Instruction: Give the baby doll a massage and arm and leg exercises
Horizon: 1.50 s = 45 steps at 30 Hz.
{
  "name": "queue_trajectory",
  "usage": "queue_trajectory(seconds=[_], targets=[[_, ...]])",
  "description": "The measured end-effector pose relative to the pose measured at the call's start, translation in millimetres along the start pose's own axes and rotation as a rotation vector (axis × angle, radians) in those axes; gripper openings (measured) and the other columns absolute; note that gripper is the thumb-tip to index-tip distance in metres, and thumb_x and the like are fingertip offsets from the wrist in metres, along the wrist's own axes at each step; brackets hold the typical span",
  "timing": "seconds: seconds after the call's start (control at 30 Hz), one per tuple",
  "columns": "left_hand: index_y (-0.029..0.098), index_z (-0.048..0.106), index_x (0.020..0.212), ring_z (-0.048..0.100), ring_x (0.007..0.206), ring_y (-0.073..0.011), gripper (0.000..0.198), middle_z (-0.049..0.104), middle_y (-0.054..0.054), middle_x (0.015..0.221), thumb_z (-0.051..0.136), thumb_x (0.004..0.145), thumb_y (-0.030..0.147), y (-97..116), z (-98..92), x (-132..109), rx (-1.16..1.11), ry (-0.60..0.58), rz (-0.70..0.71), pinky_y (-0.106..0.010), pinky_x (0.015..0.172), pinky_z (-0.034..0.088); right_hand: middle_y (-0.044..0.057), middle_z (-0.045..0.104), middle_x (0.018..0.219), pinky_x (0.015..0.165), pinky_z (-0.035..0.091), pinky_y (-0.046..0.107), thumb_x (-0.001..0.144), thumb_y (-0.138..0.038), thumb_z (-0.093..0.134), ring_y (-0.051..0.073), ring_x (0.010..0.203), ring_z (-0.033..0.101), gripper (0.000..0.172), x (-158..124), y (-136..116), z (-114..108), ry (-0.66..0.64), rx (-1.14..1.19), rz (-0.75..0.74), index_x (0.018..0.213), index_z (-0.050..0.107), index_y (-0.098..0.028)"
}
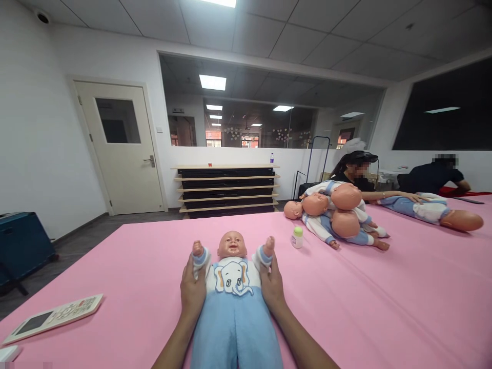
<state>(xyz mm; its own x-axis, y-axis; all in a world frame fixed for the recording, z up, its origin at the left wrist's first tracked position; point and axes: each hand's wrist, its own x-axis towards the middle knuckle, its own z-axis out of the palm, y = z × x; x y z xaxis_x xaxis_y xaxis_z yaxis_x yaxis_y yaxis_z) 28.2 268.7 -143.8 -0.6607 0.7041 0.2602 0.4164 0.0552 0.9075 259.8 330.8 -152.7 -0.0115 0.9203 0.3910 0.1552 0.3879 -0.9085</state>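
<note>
A baby doll (232, 287) lies on its back on the pink table, head away from me, dressed in a white and blue outfit with an elephant on the chest. My left hand (192, 289) is closed around the doll's arm on the left side, thumb toward the sleeve. On the other side my right hand (272, 287) grips the other arm the same way. Both doll arms are raised, with their small fists above my fingers. Some of my fingers are hidden behind the sleeves.
A small bottle with a green cap (297, 238) stands right of the doll. Beyond it lies a pile of dolls (338, 212). A person (355, 169) touches another doll (430, 209); a second person (434, 174) sits farther right. A white remote control (56, 318) lies at left on the pink table (146, 266).
</note>
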Motion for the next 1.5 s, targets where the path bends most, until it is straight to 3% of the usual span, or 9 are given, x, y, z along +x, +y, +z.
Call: queue_trajectory(seconds=[0.17,0.37,0.63,0.83,0.93,1.03,1.2,1.37,1.5], targets=[[0.049,0.026,0.138,0.038,0.129,-0.0058,0.055,0.04,0.007,0.137,0.035,0.084,0.045,4,4.2,2,0.109,-0.205,0.129,-0.032,0.118,0.035,0.008,0.033,0.144,0.119,0.031,0.043,0.092,-0.031,0.041,0.016,0.137,0.031,0.053,-4,-2,1,-0.204,-0.145,-0.287,0.144,0.036,-0.022],[0.049,0.032,0.136,0.031,0.118,-0.0105,0.052,0.037,0.004,0.136,0.026,0.085,0.04,11,5.1,-2,0.345,-0.342,0.285,-0.036,0.112,0.034,0.003,0.034,0.14,0.116,0.03,0.046,0.084,-0.009,0.043,0.017,0.133,0.029,0.056,-6,-6,1,-0.301,-0.352,-0.511,0.136,0.047,-0.029],[0.059,0.027,0.132,0.027,0.119,-0.0091,0.051,0.032,0.011,0.138,0.023,0.085,0.04,15,3.0,-4,0.415,-0.426,0.282,-0.034,0.114,0.03,0.002,0.037,0.135,0.114,0.03,0.045,0.077,-0.001,0.043,0.017,0.129,0.03,0.065,-5,-13,2,-0.333,-0.416,-0.57,0.135,0.048,-0.031],[0.048,0.031,0.136,0.035,0.124,-0.0085,0.053,0.04,0.007,0.136,0.031,0.083,0.043,9,3.0,-2,0.213,-0.268,0.192,-0.034,0.116,0.033,0.008,0.041,0.134,0.113,0.034,0.041,0.085,-0.03,0.054,0.017,0.128,0.036,0.056,-6,-8,3,-0.206,-0.273,-0.312,0.139,0.041,-0.021],[0.041,0.034,0.135,0.046,0.12,-0.01,0.057,0.047,0.004,0.13,0.038,0.079,0.05,4,-2.2,0,0.029,-0.053,-0.067,-0.034,0.108,0.04,0.01,0.045,0.132,0.11,0.04,0.039,0.089,-0.046,0.047,0.015,0.123,0.045,0.06,-5,-5,1,-0.053,-0.151,-0.082,0.141,0.036,-0.018],[0.029,0.042,0.126,0.054,0.098,-0.0114,0.058,0.056,0.0,0.115,0.042,0.073,0.054,-5,-8.5,4,-0.012,0.143,-0.315,-0.031,0.091,0.046,0.011,0.052,0.121,0.099,0.047,0.036,0.089,-0.057,0.042,0.013,0.108,0.054,0.064,2,0,-5,0.158,-0.075,0.199,0.135,0.039,-0.013],[0.014,0.051,0.104,0.055,0.078,-0.0131,0.051,0.06,-0.005,0.099,0.048,0.062,0.043,-25,-13.5,14,-0.047,0.263,-0.518,-0.028,0.069,0.045,0.011,0.056,0.111,0.096,0.048,0.035,0.087,-0.055,0.047,0.012,0.1,0.055,0.061,14,12,-20,0.342,-0.067,0.522,0.128,0.046,-0.009],[0.017,0.054,0.104,0.057,0.081,-0.0128,0.06,0.06,-0.003,0.101,0.042,0.067,0.062,-30,-14.2,17,-0.11,0.301,-0.522,-0.031,0.075,0.049,0.011,0.055,0.115,0.098,0.047,0.037,0.086,-0.052,0.05,0.013,0.102,0.055,0.059,16,17,-20,0.331,-0.031,0.528,0.128,0.046,-0.011],[0.02,0.053,0.112,0.057,0.09,-0.0142,0.065,0.06,-0.003,0.106,0.038,0.071,0.067,-14,-18.6,16,-0.128,0.319,-0.453,-0.038,0.088,0.05,0.012,0.052,0.124,0.101,0.047,0.037,0.087,-0.057,0.045,0.014,0.109,0.055,0.068,19,11,-19,0.284,0.059,0.376,0.14,0.037,-0.015]])
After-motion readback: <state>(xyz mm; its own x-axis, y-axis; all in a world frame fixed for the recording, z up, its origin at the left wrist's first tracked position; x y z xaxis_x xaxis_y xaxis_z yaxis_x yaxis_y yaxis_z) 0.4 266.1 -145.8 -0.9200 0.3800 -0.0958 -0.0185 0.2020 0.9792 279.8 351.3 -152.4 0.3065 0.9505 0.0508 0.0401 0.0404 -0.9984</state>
